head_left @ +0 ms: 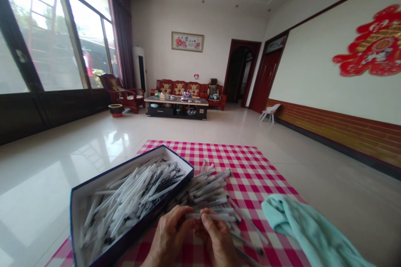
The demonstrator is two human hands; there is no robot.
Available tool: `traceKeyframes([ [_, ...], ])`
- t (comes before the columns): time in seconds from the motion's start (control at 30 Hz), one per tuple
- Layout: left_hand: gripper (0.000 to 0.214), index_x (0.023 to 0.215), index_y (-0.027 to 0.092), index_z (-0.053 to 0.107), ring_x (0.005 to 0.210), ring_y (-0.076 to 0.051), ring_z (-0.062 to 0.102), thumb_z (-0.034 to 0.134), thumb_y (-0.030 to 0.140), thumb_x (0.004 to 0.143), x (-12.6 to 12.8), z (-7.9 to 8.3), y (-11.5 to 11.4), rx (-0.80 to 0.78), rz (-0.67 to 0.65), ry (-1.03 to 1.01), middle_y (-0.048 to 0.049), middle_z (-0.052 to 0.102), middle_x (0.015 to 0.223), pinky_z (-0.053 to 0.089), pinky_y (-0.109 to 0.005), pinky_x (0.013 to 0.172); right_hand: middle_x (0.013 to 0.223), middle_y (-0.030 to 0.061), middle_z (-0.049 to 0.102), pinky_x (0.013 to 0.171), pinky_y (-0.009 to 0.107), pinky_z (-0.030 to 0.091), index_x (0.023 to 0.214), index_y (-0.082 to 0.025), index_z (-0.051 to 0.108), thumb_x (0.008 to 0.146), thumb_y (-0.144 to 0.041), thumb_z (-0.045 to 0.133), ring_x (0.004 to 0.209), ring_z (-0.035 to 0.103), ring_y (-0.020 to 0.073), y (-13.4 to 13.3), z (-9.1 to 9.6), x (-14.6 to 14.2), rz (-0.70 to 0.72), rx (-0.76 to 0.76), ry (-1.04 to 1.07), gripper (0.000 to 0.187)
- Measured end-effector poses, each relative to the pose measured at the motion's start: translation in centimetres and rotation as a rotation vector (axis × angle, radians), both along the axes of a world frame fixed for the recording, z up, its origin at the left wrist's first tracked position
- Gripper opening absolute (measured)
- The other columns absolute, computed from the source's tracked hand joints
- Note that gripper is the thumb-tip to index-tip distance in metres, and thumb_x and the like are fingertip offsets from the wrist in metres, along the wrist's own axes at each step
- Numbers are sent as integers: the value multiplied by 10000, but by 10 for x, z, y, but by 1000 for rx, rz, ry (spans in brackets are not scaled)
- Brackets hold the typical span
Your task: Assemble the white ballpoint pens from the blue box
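I hold a slim, translucent plastic tube (225, 217) roughly level, near the pink-and-white checked table's (247, 162) near edge, pinched narrowly between my left hand's (169, 232) and right hand's (219, 238) thumbs and fingers. A light, aligned grip should steady it without bending. Beyond lies a loose pile of similar tubes (209, 187); toward the left edge, a blue, white-lined box (183, 167).

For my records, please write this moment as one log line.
left hand, right hand: pinching pale tube | box: holding tubes | cloth: at right
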State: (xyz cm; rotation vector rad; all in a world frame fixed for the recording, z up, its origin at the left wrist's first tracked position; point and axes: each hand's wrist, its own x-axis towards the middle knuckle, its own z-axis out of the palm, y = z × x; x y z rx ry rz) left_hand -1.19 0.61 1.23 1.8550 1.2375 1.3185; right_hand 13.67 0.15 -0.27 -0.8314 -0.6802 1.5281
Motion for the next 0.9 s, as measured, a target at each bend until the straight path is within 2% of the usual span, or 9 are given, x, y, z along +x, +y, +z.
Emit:
traceKeyframes([
  [0.1, 178, 892, 194, 653, 689, -126, 598, 490, 264, 880, -1, 1, -3, 105, -28, 159, -21, 619, 780, 440, -203, 649, 653, 1, 677, 596, 279, 469, 780, -183, 673, 684, -374, 768, 616, 621, 169, -1, 3, 0, -1, 15, 16, 233],
  [0.2, 247, 796, 177, 627, 661, -117, 553, 434, 287, 906, 0, 6, -6, 49, -64, 191, -9, 574, 738, 404, -204, 631, 624, -14, 639, 591, 281, 457, 710, -191, 660, 692, -374, 757, 593, 590, 160, -2, 2, 1, 8, 34, 15, 208],
  [0.33, 381, 562, 169, 477, 526, -89, 399, 448, 397, 866, 5, 11, -6, -243, -16, 33, 43, 408, 548, 315, -203, 515, 592, -7, 620, 583, 291, 444, 678, -196, 654, 719, -420, 716, 574, 568, 165, -2, 0, 1, 18, 72, -73, 236],
  [0.47, 389, 530, 199, 408, 380, -68, 238, 411, 459, 819, 9, 10, -4, -677, -101, -259, 82, 292, 431, 179, -215, 379, 574, -1, 621, 567, 296, 432, 675, -202, 658, 730, -463, 684, 561, 560, 173, -3, 2, 0, -5, 101, -163, 268],
  [0.53, 401, 537, 196, 436, 350, -71, 242, 369, 461, 830, 11, 9, -4, -759, -125, -274, 77, 313, 412, 174, -218, 361, 553, -4, 611, 551, 292, 422, 648, -203, 650, 743, -482, 661, 541, 549, 170, -3, 4, 1, -8, 116, -213, 295],
  [0.6, 420, 563, 181, 480, 386, -83, 329, 360, 459, 853, 12, 11, -6, -626, -82, -167, 56, 375, 446, 245, -212, 389, 529, -9, 594, 548, 290, 418, 599, -204, 630, 755, -494, 641, 526, 536, 166, -3, 7, 2, -26, 141, -281, 330],
  [0.77, 252, 855, 191, 599, 676, -130, 591, 380, 298, 918, 14, 15, -14, 44, -39, 311, -21, 617, 758, 437, -211, 641, 548, -9, 602, 575, 292, 439, 592, -197, 626, 749, -512, 644, 549, 545, 167, -2, 6, 7, -127, 168, -432, 353],
  [0.83, 267, 815, 207, 586, 622, -126, 600, 346, 229, 930, 16, 12, -16, 222, 14, 487, -17, 612, 722, 441, -200, 580, 638, 10, 656, 604, 306, 465, 695, -187, 667, 738, -535, 647, 595, 583, 179, 0, 4, 7, -154, 130, -388, 351],
  [0.9, 271, 778, 215, 566, 584, -133, 606, 341, 199, 928, 19, 6, -19, 346, 116, 612, -12, 608, 677, 436, -200, 518, 787, 35, 704, 657, 332, 495, 845, -188, 678, 715, -555, 661, 692, 633, 204, 1, 5, 5, -183, 78, -209, 390],
])
